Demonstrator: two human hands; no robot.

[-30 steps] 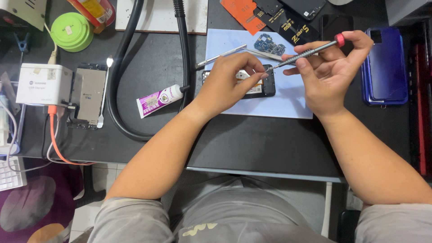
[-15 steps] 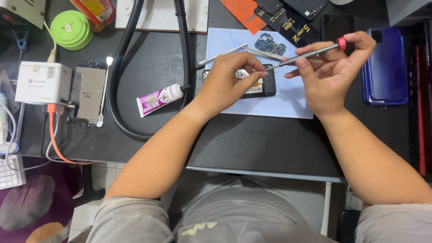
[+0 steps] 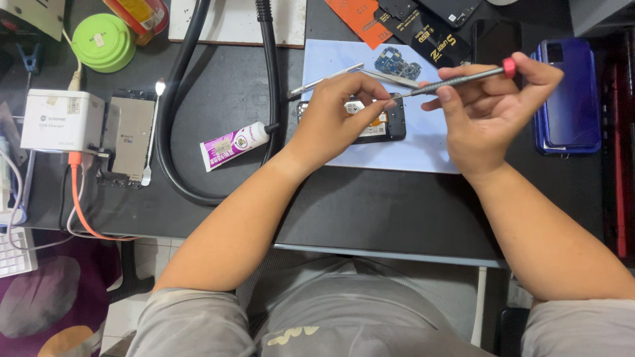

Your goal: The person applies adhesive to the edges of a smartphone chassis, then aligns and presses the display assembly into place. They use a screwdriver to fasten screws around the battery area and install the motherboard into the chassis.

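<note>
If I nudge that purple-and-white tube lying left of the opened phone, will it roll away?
The tube probably rolls only a little: its flat crimped end should stop it. It looks soft and light, so it likely slides easily on the smooth black table and may bump the hose.

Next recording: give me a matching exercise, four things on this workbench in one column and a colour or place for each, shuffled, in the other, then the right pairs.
Things:
1. screwdriver
2. glue tube
3. round container
4. opened phone

Colour or place:
A. green, at the far left of the desk
B. under the left hand, on the pale blue mat
C. held in the right hand, red cap at its end
D. purple and white, lying beside the black hose

Pairs: 1-C, 2-D, 3-A, 4-B
</note>
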